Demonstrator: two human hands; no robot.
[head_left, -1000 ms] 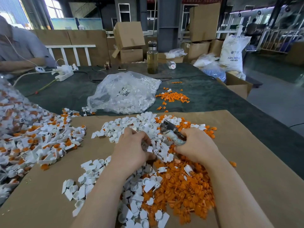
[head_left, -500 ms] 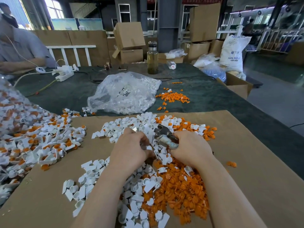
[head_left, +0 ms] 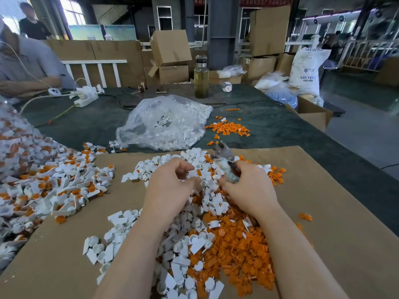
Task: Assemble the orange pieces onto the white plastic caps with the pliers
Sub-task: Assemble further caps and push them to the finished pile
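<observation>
At the far left a heap of assembled caps (head_left: pixel 49 186), white with orange centres, spread from the tabletop (head_left: pixel 280 130) onto the cardboard sheet (head_left: pixel 345 234). Behind it a seated person's sleeve (head_left: pixel 36 61) showed at the table's edge, with a white power strip (head_left: pixel 86 98) nearby. Toward the middle lay a clear plastic bag (head_left: pixel 164 124) of white parts, and beyond it a glass bottle (head_left: pixel 201 79) stood upright. On the cardboard, loose white plastic caps (head_left: pixel 172 251) were mixed with orange pieces (head_left: pixel 233 251) in one pile under both forearms. The left hand (head_left: pixel 170 188) hovered over that pile with its grip curled, thumb and forefinger pinching a white cap (head_left: pixel 192 174) (the piece was small, and I could not tell whether orange was fitted in it). Just beside it, the right hand (head_left: pixel 248 188) had its grip closed around the handles of the pliers (head_left: pixel 224 160), whose nose pointed up and away, blurred. A smaller scatter of orange pieces (head_left: pixel 228 128) lay on the dark tabletop to the right of the bag.
</observation>
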